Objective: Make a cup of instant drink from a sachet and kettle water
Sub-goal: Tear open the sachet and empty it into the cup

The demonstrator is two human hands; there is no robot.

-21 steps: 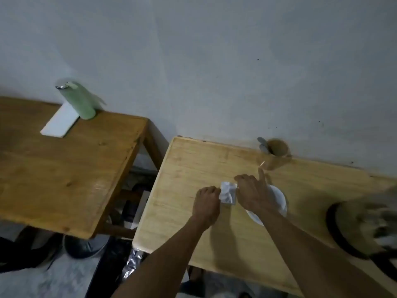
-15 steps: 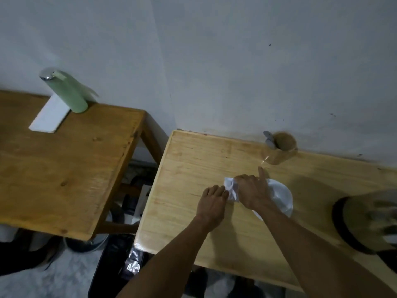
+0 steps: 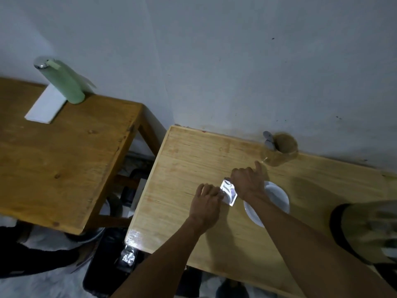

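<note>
One green cylindrical bottle (image 3: 64, 83) stands on the left table. The left hand (image 3: 206, 202) and right hand (image 3: 247, 183) pinch one silvery foil sachet (image 3: 229, 191) between them over the pale wooden table (image 3: 182, 168), fingers clamped on opposite edges, probably for tearing. One white round cup (image 3: 277, 198) waits just right. One glass spoon jar (image 3: 279, 150) stands behind.

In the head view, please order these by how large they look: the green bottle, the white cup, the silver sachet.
1. Green bottle and white cup look about alike; the cup is nearer the camera and partly hidden by the right arm, so I do not rank them.
2. Silver sachet, clearly smallest.
</note>
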